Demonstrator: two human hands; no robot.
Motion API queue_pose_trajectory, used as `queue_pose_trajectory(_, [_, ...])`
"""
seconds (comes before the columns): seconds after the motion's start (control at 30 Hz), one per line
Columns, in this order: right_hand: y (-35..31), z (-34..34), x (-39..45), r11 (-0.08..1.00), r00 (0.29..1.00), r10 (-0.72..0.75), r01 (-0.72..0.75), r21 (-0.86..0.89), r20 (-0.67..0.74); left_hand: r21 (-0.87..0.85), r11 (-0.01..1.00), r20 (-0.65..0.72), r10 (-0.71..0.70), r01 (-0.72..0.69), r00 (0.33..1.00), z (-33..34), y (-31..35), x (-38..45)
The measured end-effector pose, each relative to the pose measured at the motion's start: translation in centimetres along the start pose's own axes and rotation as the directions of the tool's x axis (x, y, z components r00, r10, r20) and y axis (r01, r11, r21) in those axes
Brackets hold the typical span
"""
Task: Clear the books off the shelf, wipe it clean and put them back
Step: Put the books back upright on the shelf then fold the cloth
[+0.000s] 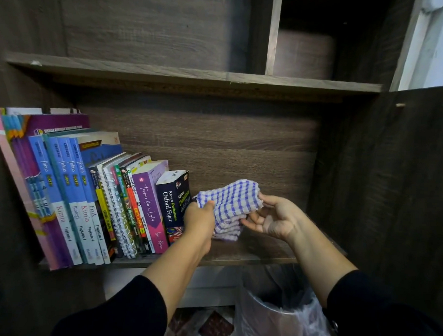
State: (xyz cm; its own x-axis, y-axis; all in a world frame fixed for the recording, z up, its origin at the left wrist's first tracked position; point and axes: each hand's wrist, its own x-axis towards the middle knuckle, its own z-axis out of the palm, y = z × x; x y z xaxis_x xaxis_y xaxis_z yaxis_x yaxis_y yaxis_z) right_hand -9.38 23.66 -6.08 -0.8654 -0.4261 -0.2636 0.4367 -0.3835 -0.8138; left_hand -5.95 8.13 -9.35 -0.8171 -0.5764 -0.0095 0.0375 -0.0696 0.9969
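A row of books (92, 195) leans to the left on the dark wooden shelf (257, 253), filling its left half; the rightmost is a dark blue Oxford Fajar dictionary (172, 203). A blue-and-white checked cloth (230, 206) hangs just above the shelf's right half, held between both hands. My left hand (200, 220) pinches its left edge, close beside the dictionary. My right hand (271, 218) grips its right side, fingers spread under it.
A bin lined with a clear plastic bag (280, 312) stands below the shelf at the right. Another shelf board (194, 75) lies above, with a divider (273, 33). The cabinet's dark side wall (382, 187) closes off the right.
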Motion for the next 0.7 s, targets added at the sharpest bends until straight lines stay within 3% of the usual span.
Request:
queue_pose_trajectory(0.13, [0.1, 1.0, -0.1, 0.994, 1.0, -0.026, 0.025, 0.108, 0.011, 0.031, 0.999, -0.029, 0.007, -0.006, 1.0, 0.4, -0.4, 0.0])
queue_pose_trajectory(0.3, [-0.2, 1.2, -0.6, 0.982, 1.0, 0.018, -0.014, 0.187, -0.019, 0.029, 0.972, -0.084, 0.235, -0.233, 0.968, 0.0, 0.1, -0.9])
queue_pose_trajectory(0.43, [-0.3, 1.5, -0.8, 0.995, 0.998, 0.053, -0.051, 0.085, -0.025, 0.238, 0.921, -0.107, 0.341, -0.309, 0.934, -0.4, 0.0, -0.7])
queue_pose_trajectory(0.57, [-0.4, 1.8, -1.1, 0.996, 1.0, -0.008, 0.009, -0.087, 0.015, 0.358, 0.9, -0.067, 0.293, -0.251, 0.954, -0.4, -0.2, -0.2])
queue_pose_trajectory(0.7, [-0.2, 2.5, -1.5, 0.975, 0.994, -0.087, 0.071, -0.211, -0.067, 0.264, 0.956, -0.089, 0.16, -0.131, 0.983, -0.2, -0.2, -0.3])
